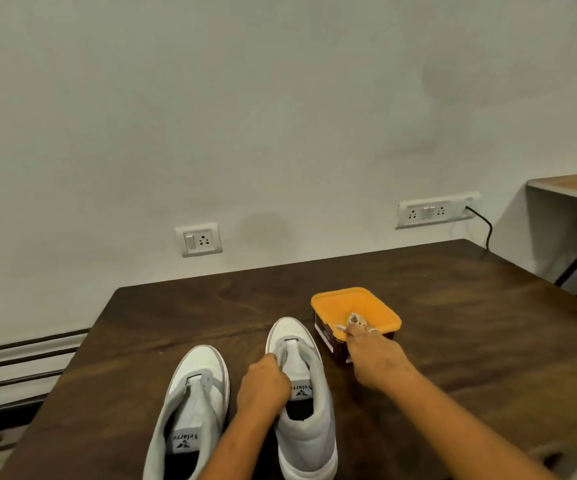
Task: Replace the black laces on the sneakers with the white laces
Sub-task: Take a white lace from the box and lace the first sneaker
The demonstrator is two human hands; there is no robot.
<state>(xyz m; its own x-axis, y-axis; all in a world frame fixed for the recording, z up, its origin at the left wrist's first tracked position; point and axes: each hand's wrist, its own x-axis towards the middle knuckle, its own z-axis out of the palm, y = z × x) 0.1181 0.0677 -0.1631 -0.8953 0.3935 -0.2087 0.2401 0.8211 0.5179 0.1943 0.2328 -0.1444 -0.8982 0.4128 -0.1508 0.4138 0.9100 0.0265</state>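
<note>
I see two white sneakers with grey panels (193,393) side by side on the dark wooden desk (453,323), toes away. My left grip (263,384) clutches the right shoe's eyelet edge. My right grip (373,358) pinches a bundled white lace (354,320) over the orange-lidded box (349,303).

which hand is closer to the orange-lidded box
Right. The right hand is over the orange-lidded box, pinching the white laces there; the left hand grips the sneaker beside it.
</note>
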